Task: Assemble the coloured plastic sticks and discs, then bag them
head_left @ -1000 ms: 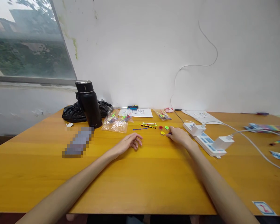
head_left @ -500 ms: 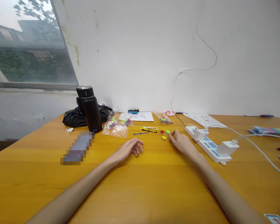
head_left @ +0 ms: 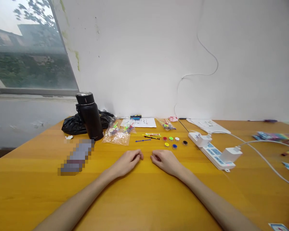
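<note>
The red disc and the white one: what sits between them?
In the head view, the green disc lies between the red disc and the white disc.

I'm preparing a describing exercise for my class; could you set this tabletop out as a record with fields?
Left hand: on the wooden table, fingers curled in, nothing visible held
Right hand: apart from it, fingers curled in, nothing visible held
Beyond right hand: red disc, green disc, white disc, yellow disc, blue disc, black disc
Left of these: blue stick, apart from clustered coloured sticks
Left side: black flask, upright
Right side: white power strip with two chargers
</note>
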The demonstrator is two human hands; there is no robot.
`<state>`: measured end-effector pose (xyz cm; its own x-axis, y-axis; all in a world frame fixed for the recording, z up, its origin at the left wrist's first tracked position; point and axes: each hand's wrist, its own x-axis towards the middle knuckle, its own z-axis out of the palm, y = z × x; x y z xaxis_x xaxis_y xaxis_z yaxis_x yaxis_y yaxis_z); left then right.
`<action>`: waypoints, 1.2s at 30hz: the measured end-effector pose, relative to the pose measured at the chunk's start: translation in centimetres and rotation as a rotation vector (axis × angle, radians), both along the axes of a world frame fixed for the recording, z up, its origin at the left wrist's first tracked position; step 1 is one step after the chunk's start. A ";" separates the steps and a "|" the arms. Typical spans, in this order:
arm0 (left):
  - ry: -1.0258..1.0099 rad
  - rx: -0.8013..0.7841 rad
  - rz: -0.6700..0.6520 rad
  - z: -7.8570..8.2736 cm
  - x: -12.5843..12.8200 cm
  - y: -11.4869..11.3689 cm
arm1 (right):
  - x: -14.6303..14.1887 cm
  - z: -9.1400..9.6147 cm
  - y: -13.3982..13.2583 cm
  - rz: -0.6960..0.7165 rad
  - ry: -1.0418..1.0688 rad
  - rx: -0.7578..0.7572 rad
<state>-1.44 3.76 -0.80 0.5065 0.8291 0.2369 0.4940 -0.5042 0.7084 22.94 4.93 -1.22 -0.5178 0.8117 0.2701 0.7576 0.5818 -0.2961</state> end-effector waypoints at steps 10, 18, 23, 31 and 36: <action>0.048 0.033 -0.023 -0.4 0.0 0.2 | 0.0 -0.6 0.7 -0.045 0.025 -0.025; 0.064 0.044 -0.026 -0.4 0.0 0.3 | 0.2 -0.7 0.8 -0.043 0.051 -0.044; 0.063 0.055 -0.027 -0.2 -0.1 0.1 | 0.3 -0.7 0.8 -0.049 0.069 -0.041; 0.061 0.065 -0.049 -0.1 0.0 0.0 | 0.3 -0.7 0.8 -0.046 0.079 -0.072; 0.065 0.065 -0.047 0.0 0.0 -0.1 | 0.3 -0.6 0.7 -0.050 0.070 -0.074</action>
